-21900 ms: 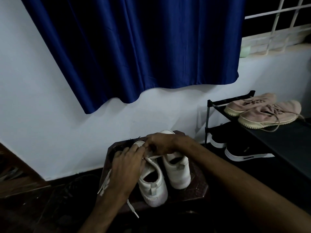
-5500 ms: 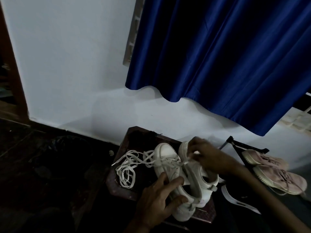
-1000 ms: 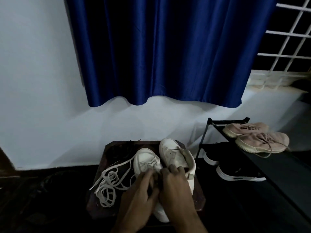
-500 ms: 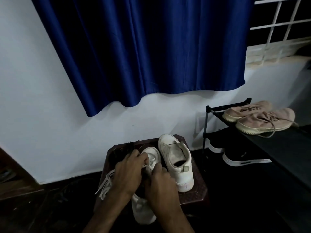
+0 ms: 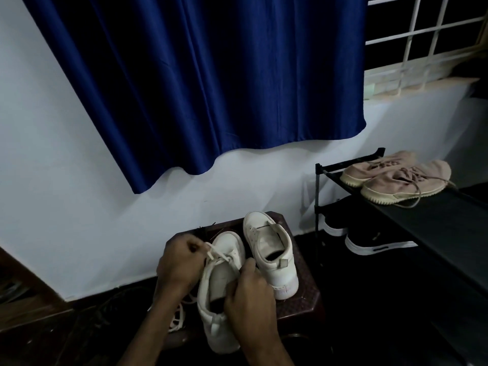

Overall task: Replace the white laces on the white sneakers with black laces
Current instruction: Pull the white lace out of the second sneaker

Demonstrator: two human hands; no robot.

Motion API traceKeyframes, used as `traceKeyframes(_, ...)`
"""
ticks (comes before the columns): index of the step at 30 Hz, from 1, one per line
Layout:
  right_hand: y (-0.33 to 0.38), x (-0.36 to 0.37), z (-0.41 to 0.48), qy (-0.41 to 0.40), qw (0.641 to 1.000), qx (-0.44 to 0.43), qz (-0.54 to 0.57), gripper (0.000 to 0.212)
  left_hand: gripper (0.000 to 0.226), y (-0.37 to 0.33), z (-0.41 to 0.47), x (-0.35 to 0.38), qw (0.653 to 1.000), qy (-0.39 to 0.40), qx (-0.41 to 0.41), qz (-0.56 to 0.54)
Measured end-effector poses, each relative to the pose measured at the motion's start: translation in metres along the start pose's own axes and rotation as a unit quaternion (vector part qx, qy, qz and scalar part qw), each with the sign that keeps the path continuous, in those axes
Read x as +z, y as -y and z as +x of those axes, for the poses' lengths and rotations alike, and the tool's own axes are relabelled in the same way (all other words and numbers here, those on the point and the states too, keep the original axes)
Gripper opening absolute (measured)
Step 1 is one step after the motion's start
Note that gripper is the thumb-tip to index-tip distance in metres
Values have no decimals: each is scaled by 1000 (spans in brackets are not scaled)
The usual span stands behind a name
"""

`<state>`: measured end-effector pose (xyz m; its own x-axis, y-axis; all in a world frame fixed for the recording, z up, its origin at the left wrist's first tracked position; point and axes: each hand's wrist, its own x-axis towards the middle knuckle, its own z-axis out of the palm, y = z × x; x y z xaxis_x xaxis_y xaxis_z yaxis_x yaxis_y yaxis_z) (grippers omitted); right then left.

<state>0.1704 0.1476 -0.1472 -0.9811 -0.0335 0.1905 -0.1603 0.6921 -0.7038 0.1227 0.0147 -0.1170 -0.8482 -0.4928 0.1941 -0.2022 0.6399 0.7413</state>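
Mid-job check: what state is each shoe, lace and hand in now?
Near white leather sneaker: upright, partly laced.
Far white leather sneaker: upright, no lace visible.
Threaded white lace: pinched by left hand.
Right hand: grips near sneaker.
Loose white lace: heaped on dark stool.
Pink fabric sneakers: laced, on black rack.

smooth white sneakers (image 5: pixel 269 249), satiny blue curtain (image 5: pixel 211 75)

Surroundings along a white wall (image 5: pixel 66 180).
A blue curtain (image 5: pixel 211 83) hangs beside a window grille (image 5: pixel 422 35); a black shoe rack (image 5: pixel 422 215) holds pink sneakers (image 5: pixel 396 178) above, black sneakers (image 5: pixel 375 243) below.
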Motion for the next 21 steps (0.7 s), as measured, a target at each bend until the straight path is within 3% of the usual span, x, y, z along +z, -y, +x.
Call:
traceKeyframes(1, 1, -1, -1, 3, 1000, 2, -1, 33, 17, 5, 3, 0, 994, 9, -61, -89)
traceKeyframes(2, 3, -2, -1, 9, 1000, 5, -4, 32, 22, 10, 4, 1, 991, 16, -78, -108)
traceKeyframes(6, 6, -3, 3, 26, 999, 22, -1, 28, 29, 4, -7, 3, 991, 89, 101, -2)
traceKeyframes(8, 6, -4, 3, 24, 999, 23, 10, 28, 18, -7, -6, -3, 969, 116, 181, 124)
traceKeyframes(11, 7, -6, 0, 29, 999, 36, 18, 41, 21, -14, -9, -5, 920, 164, 232, 270)
traceKeyframes(13, 8, -6, -2, 36, 998, 39, 21, 41, 21, -12, -8, -2, 900, 193, 244, 307)
traceKeyframes(16, 10, -7, -1, 43, 998, 31, 17, 28, 14, -13, 10, -9, 923, 252, 191, 218)
traceKeyframes(18, 10, -8, -1, 42, 999, 32, 9, 28, 11, -10, 26, -13, 938, 241, 167, 186)
traceKeyframes(21, 10, -9, -1, 47, 998, 35, 5, 26, 9, -2, 35, -13, 920, 268, 179, 224)
